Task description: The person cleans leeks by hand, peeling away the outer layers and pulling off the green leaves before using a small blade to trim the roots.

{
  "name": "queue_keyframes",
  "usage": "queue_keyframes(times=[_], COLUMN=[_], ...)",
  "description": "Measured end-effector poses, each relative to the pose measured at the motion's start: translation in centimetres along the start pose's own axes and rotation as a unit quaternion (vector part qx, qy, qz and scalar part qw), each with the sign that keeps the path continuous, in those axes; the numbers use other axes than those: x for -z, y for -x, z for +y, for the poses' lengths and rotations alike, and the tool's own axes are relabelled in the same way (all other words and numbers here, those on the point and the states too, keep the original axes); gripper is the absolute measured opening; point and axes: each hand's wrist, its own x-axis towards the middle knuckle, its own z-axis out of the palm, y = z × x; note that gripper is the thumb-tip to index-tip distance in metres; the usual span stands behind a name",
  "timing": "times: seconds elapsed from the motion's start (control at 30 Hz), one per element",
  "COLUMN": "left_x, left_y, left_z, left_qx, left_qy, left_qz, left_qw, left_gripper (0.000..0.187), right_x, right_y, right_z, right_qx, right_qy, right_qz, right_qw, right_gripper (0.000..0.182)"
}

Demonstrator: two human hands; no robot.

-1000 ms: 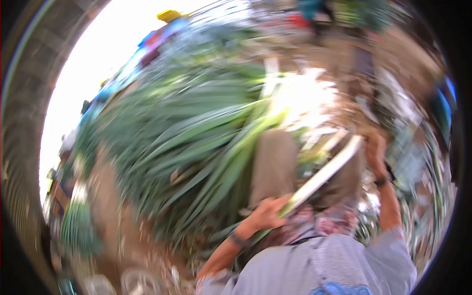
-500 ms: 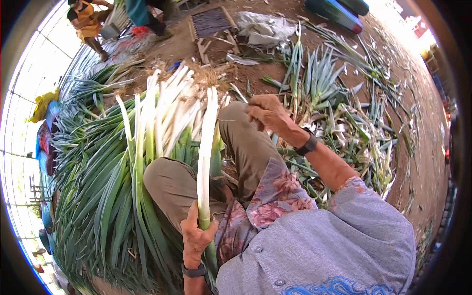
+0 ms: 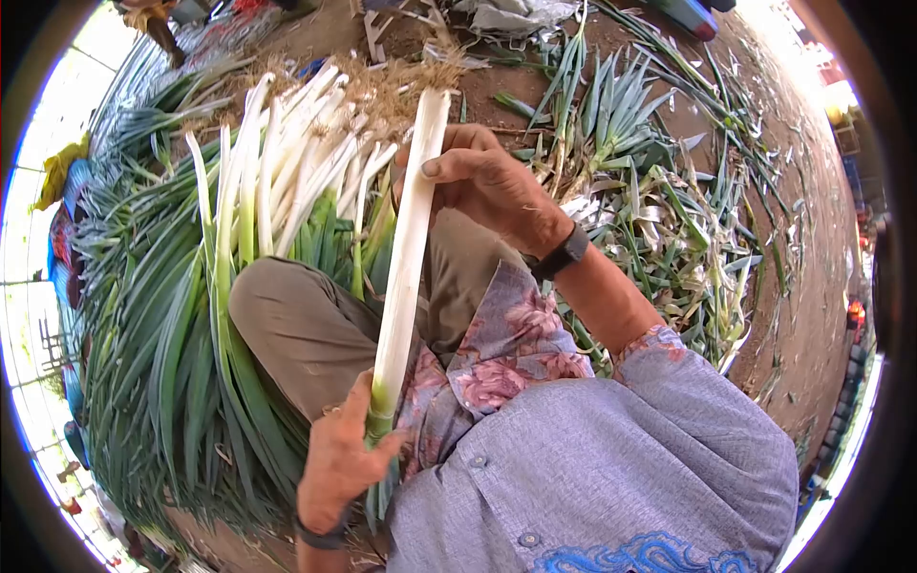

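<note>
A leek (image 3: 405,277) slants up across my lap, its long white shaft ending in pale roots at the top. My left hand (image 3: 349,449) is wrapped round it where the white turns green. Close to the root end, my right hand (image 3: 485,181) holds the shaft, thumb in front and the other fingers partly hidden behind. To the left lies a large pile of leeks (image 3: 191,353), with white shafts pointing away from me and dark green leaves toward me.
Stripped leaves (image 3: 669,253) lie heaped on the right beside a few leafy leeks (image 3: 611,119). Brown soil (image 3: 812,286) stretches along the far right. A wooden stand (image 3: 387,24) and a whitish sack (image 3: 521,14) are at the top, with part of another person (image 3: 158,29) at upper left.
My right hand has come down from above the knee onto the leek's upper shaft. The leek now leans further right, and my left hand has shifted slightly left. The view has tilted downward.
</note>
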Motion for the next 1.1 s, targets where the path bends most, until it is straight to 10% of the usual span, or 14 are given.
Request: queue_keyframes(times=[0.07, 0.83, 1.1], left_x=[1.3, -2.7, 0.0], left_y=[-0.3, 1.8, 1.4], left_z=[-0.4, 2.0, 1.7], left_qx=[0.032, 0.009, 0.055], left_qy=[0.037, -0.276, -0.125], left_qz=[-0.092, 0.023, -0.115], left_qw=[0.995, 0.961, 0.984], left_gripper=[0.065, 0.058, 0.047], right_x=[-0.5, -2.0, -2.6], right_y=[0.6, 3.7, 3.7], right_z=[-0.9, 1.5, 3.1], right_qx=[0.008, 0.045, 0.061], right_qy=[0.012, -0.033, -0.111], right_qz=[-0.014, 0.087, 0.083], right_qw=[1.0, 0.995, 0.989], right_gripper=[0.041, 0.032, 0.031])
